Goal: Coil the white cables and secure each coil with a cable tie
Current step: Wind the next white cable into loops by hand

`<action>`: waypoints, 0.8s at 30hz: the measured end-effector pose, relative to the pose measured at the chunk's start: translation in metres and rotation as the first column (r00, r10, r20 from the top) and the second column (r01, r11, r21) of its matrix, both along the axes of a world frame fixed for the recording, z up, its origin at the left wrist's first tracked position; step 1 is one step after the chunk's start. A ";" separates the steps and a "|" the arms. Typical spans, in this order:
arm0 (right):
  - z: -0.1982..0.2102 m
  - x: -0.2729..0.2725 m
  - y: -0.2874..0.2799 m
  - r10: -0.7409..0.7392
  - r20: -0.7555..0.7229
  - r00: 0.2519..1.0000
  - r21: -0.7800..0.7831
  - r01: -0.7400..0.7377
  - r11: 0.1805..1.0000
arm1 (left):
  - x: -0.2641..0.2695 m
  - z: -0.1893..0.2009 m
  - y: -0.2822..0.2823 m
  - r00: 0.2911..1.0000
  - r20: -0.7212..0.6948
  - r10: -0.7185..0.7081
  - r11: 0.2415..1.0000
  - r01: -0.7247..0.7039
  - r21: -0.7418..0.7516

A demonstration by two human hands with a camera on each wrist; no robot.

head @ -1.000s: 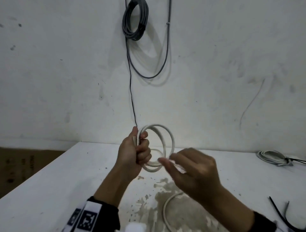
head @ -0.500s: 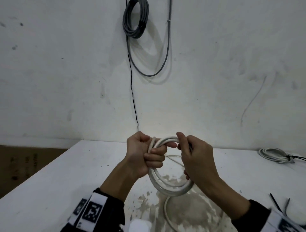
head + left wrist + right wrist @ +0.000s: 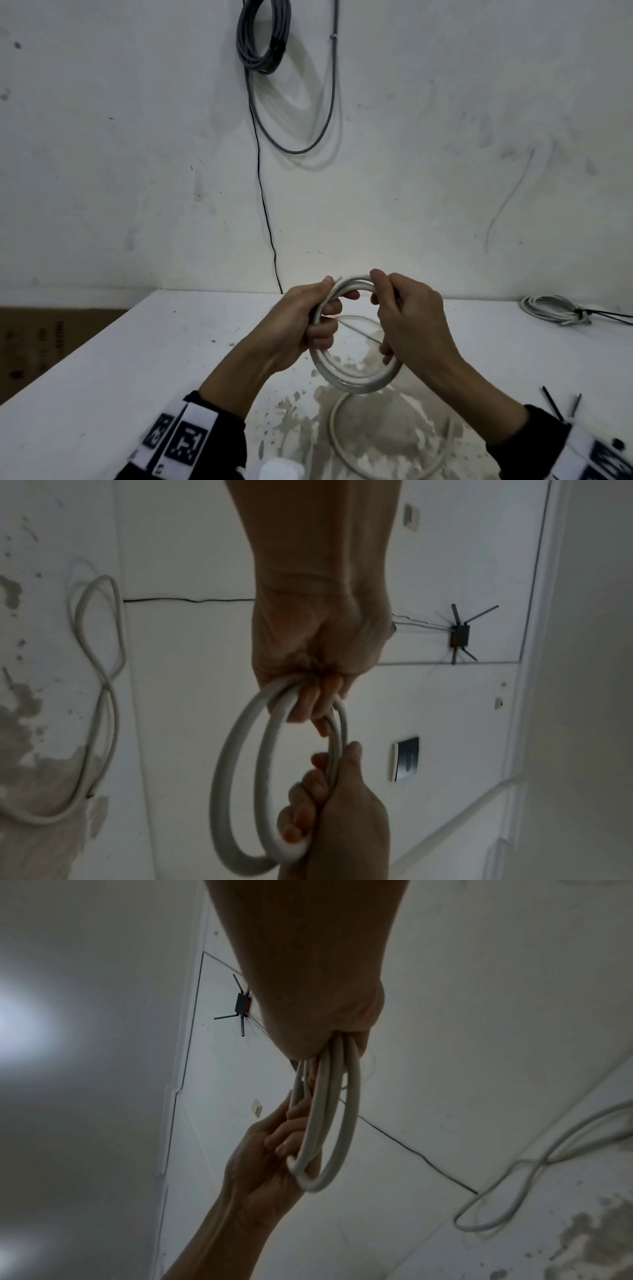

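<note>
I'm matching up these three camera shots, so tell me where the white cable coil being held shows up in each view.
Head: the white cable coil is at centre, low, between the left hand and right hand.
Left wrist: the coil hangs at centre bottom.
Right wrist: the coil is seen nearly edge-on, just right of centre.
Shared landmark: the loose white cable lying on the stained table.

Head view evenly lit, soft shadows behind the grey cable coil [image 3: 263, 37] on the wall; straight edges bow toward the frame borders. Both wrist views dim, forearms backlit, slight motion blur; glare patch [image 3: 20, 1026] at left
</note>
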State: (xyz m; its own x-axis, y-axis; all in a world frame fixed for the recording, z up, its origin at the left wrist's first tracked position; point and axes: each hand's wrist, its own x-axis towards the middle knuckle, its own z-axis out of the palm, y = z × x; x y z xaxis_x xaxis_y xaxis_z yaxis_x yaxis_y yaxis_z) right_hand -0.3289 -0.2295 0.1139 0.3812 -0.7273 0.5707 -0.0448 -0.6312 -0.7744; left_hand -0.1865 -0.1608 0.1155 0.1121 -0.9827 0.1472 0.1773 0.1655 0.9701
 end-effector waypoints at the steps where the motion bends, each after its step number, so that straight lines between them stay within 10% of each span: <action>1: 0.000 -0.002 -0.004 0.043 -0.037 0.998 0.001 -0.043 0.999 | -0.003 0.000 -0.003 1.000 -0.006 0.030 1.000 -0.030 -0.002; 13: -0.020 -0.047 -0.030 0.212 -0.341 0.916 -0.232 -0.300 0.925 | -0.029 -0.006 -0.017 0.985 0.143 -0.098 0.972 0.064 0.227; 21: -0.041 -0.069 -0.044 -0.140 -0.381 0.914 -0.578 -0.117 0.808 | -0.064 -0.023 -0.037 0.968 0.247 -0.037 0.993 0.009 0.114; 24: -0.049 -0.082 -0.055 -0.278 -0.349 0.895 -0.616 0.004 0.788 | -0.078 -0.035 -0.046 0.873 0.486 0.034 0.998 -0.055 0.030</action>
State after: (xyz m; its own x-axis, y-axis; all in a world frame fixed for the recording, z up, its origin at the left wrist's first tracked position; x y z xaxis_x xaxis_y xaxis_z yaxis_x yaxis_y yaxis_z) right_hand -0.4113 -0.2842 0.0645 0.5927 -0.3654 0.7178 -0.3885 -0.9104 -0.1426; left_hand -0.2646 -0.2065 0.0804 0.0809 -0.9847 0.1540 -0.3237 0.1202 0.9385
